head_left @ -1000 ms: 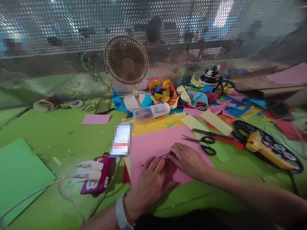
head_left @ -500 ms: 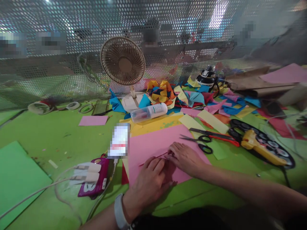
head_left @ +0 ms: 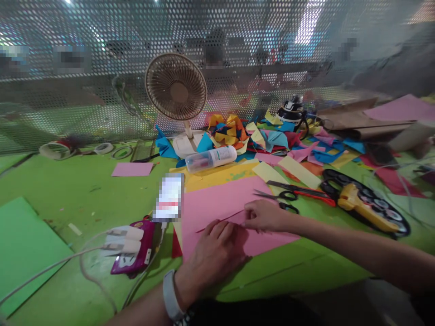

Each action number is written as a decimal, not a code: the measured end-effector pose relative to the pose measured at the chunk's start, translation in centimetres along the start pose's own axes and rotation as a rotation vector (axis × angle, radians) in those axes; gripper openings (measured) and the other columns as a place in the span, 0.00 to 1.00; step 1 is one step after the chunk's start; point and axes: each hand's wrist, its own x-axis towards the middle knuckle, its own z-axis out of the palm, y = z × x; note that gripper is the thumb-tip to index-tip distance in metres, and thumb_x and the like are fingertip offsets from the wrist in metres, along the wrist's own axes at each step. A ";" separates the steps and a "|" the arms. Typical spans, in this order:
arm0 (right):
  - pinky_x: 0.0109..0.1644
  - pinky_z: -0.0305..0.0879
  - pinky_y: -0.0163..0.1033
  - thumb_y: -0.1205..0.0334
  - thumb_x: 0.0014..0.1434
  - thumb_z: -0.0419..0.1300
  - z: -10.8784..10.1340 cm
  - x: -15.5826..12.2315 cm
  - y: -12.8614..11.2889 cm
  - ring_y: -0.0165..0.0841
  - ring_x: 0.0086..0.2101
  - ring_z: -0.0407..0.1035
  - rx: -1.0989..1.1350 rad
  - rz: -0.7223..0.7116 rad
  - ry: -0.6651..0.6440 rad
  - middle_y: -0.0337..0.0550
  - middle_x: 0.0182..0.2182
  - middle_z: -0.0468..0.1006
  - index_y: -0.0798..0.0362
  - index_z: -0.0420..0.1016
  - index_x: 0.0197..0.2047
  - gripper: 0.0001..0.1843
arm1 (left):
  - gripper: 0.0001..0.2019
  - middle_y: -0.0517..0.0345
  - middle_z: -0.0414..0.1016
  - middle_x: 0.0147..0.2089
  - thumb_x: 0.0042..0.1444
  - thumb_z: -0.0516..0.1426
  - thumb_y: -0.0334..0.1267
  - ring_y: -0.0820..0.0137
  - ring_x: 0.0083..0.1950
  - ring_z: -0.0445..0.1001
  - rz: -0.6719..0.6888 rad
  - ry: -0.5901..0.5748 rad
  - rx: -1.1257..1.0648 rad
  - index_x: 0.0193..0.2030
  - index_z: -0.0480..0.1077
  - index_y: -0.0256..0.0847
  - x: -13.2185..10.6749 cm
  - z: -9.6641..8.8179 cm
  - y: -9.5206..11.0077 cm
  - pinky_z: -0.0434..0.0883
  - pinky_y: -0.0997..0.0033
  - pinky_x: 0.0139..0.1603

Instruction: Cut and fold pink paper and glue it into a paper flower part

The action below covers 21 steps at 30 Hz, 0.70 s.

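Observation:
A large pink paper sheet [head_left: 214, 203] lies before me, with a thin dark-red line across it that looks like a raised fold edge. My left hand [head_left: 217, 244] rests palm down on the near part of the sheet, fingers spread over the paper beside that line. At the line's right end, my right hand [head_left: 265, 215] has its fingers curled and closed on the pink paper; the fingertips are partly hidden. Scissors with black handles [head_left: 287, 195] lie just beyond my right hand. Under the pink sheet, yellow paper [head_left: 197, 179] sticks out on the far side.
A phone [head_left: 169, 197] and a purple power bank [head_left: 144, 249] with cables lie left. Beyond stand a fan [head_left: 176, 90] and a plastic bottle [head_left: 210, 158] lying before colourful folded papers [head_left: 227, 129]. A yellow-handled glue gun [head_left: 355, 199] rests on the right.
My right hand has drawn its fingers in from lying flatter to a closed grip and turned slightly. My left hand has stayed nearly in place, settling flatter on the paper.

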 end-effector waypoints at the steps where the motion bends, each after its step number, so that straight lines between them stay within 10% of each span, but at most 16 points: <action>1: 0.18 0.59 0.30 0.53 0.53 0.60 0.1 0.3 0.0 0.28 0.16 0.66 0.074 0.033 -0.077 0.34 0.15 0.72 0.53 0.69 0.26 0.13 | 0.20 0.50 0.69 0.47 0.54 0.59 0.47 0.59 0.49 0.67 0.000 -0.006 0.006 0.50 0.65 0.39 0.0 0.0 0.0 0.66 0.55 0.52; 21: 0.17 0.66 0.29 0.55 0.48 0.65 -2.4 0.2 1.4 0.28 0.14 0.69 0.438 0.122 -0.303 0.38 0.13 0.74 0.57 0.68 0.22 0.15 | 0.21 0.51 0.69 0.49 0.54 0.58 0.49 0.59 0.50 0.67 0.013 -0.048 0.006 0.49 0.65 0.39 0.1 -0.2 -0.1 0.66 0.54 0.52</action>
